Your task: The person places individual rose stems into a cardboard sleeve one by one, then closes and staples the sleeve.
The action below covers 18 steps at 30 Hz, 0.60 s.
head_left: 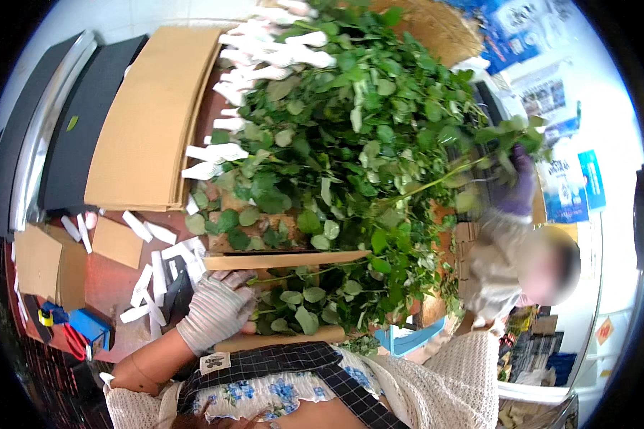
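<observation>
My left hand, in a striped glove with bare fingertips, closes round the cut ends of leafy green stems near my front. Just above its knuckles runs the edge of a cardboard strip, which crosses the stems. My right sleeve reaches out to the right; the hand at its end is blurred among pale cloth, so its fingers cannot be made out. A large heap of leafy stems covers the middle, several with white sleeves on their ends. Across from it, a co-worker's purple-gloved hand holds a long leafy stem.
On the left stand stacked cardboard sheets and dark panels. White paper sleeves lie scattered beside my left hand. Red-handled scissors, a blue box and a tape roll sit at the lower left.
</observation>
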Motion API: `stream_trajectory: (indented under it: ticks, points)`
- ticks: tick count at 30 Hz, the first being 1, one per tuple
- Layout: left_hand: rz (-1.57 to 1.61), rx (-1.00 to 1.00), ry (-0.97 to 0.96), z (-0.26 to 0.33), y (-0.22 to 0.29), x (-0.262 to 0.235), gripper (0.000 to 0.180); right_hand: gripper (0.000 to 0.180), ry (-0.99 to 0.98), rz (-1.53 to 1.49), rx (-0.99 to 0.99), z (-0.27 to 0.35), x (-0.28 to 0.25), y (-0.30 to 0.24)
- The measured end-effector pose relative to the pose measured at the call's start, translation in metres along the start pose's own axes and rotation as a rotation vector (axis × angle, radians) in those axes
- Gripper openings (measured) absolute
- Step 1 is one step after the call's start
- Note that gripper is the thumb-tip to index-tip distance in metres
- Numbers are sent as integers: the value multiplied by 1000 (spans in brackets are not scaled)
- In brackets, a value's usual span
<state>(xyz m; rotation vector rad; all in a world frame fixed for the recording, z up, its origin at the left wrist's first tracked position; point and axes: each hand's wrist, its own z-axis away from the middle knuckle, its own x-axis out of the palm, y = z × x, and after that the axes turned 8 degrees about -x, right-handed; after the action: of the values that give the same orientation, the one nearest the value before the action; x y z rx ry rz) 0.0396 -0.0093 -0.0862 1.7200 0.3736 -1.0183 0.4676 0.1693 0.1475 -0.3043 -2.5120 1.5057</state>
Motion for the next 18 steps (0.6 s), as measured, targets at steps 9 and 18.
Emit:
stream_trajectory:
  ticks: [9,18]
  points:
    - [-86,62,-59,-1,-4,-2,27,27,-379,336,-175,54,40,6]
    - [-34,51,-21,-3,0,3,17,35,-1797,631,143,126,107,154]
